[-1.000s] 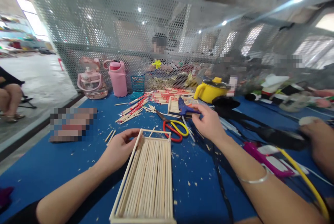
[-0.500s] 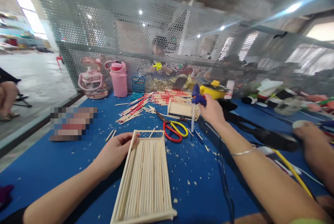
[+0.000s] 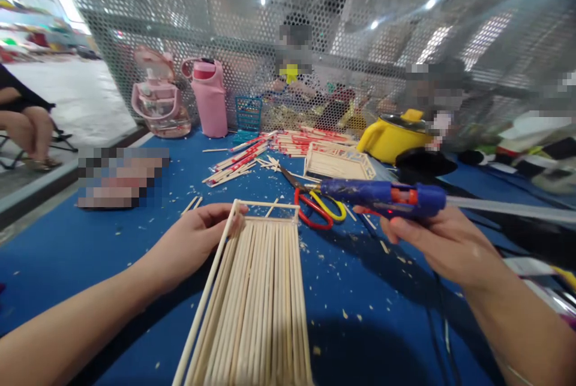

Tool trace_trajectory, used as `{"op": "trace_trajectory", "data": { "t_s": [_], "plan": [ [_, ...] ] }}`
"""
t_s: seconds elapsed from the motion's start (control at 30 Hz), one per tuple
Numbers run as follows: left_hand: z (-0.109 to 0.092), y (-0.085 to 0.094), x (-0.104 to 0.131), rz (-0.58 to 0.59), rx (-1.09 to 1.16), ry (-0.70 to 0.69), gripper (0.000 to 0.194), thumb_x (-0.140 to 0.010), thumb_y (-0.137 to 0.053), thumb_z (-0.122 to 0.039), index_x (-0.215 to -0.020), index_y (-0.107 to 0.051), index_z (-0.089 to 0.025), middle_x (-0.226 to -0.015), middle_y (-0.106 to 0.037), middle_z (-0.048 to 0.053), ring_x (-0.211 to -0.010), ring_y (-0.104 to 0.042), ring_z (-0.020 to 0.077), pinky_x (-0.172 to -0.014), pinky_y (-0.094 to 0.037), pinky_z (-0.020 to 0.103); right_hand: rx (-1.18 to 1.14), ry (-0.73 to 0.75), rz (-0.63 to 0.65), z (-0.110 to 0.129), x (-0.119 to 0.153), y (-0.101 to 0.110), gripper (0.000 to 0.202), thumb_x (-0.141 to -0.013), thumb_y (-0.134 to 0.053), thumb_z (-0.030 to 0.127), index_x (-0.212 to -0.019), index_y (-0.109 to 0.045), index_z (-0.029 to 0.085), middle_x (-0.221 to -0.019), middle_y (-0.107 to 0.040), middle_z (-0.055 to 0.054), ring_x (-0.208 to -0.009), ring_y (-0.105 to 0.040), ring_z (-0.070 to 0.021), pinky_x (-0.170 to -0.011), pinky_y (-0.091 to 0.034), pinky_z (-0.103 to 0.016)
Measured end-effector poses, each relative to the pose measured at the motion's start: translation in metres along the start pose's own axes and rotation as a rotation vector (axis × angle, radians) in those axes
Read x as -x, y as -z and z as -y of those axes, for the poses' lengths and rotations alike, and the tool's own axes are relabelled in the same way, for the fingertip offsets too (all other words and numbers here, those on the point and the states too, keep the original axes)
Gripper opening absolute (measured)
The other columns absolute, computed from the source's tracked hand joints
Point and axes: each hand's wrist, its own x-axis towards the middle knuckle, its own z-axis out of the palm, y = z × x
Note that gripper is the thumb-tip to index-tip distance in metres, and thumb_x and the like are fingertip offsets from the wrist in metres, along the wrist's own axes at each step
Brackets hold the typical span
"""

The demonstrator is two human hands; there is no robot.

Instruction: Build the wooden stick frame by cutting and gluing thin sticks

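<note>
My left hand (image 3: 202,231) grips the far left corner of a tray-like frame built of pale wooden sticks (image 3: 265,296), its fingers closed round the corner. The floor of the frame is a row of sticks laid side by side, with raised stick edges. In my right hand (image 3: 432,245) is a blue hot glue gun (image 3: 382,195), lying level with its nozzle toward the left and a clear glue stick out of its back end. Its nozzle is above the scissors (image 3: 330,209), which have one red and one yellow handle, and to the right of the frame's far corner.
Loose sticks and red-wrapped stick bundles (image 3: 245,158) lie behind, with a smaller stick tray (image 3: 339,162). Pink bottles (image 3: 209,101), a blue basket (image 3: 248,113) and a yellow pot (image 3: 391,137) stand by the perforated screen (image 3: 189,32). A cable hangs below the glue gun.
My right hand has brought the glue gun nearer and turned it from pointing down to lying level. My left hand keeps its hold on the stick frame. The view has tilted down.
</note>
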Motion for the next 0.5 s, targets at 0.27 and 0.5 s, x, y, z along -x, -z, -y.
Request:
{"op": "trace_trajectory", "data": {
  "t_s": [0.27,0.5],
  "plan": [
    [0.0023,0.0020,-0.0017,0.003,-0.027,-0.016,0.055,-0.067,-0.072,-0.054,-0.108,-0.069,-0.018,-0.080,-0.070,0.006,-0.063,-0.060,0.0155,-0.056,-0.047,0.026,0.037,0.091,0.097,0.0078,0.0024,-0.0007,0.033,-0.083,-0.056,0.048,-0.104,-0.072,0.028,-0.077,-0.071,-0.004,-0.066,-0.064,-0.0239,-0.071,-0.054,-0.039],
    [0.0003,0.0007,-0.0013,0.013,-0.021,-0.025,0.050,-0.067,-0.072,-0.054,-0.103,-0.070,-0.019,-0.076,-0.068,0.004,-0.061,-0.058,0.0143,-0.054,-0.045,0.025,0.080,0.163,0.098,0.0070,0.0019,0.0009,0.029,-0.085,-0.055,0.044,-0.107,-0.070,0.032,-0.067,-0.068,-0.002,-0.062,-0.064,-0.0219,-0.074,-0.055,-0.038]
  ]
}}
